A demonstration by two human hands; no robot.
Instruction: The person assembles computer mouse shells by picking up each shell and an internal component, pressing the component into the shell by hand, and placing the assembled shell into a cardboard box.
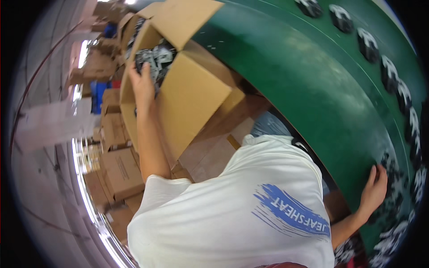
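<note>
At the upper left, my left hand (142,82) reaches into an open cardboard box (190,100). Its fingers and thumb close round a dark black-and-white bundle (144,56), whose exact kind I cannot make out. More grey, black and white pieces (163,56) lie inside the box around it. My right hand (374,190) is over the green table (286,67) at the lower right. Its fingers are curved and apart, with nothing seen between them. Beside it lies a spread of small black pieces (395,178).
Several black-and-white bundles (368,44) stand in a curved row along the table's far right side. More black-and-white pieces (389,241) lie at the lower right. Stacked cartons (120,174) fill the left, with a blue container (98,96) among them. Box flaps stick up beside my left arm.
</note>
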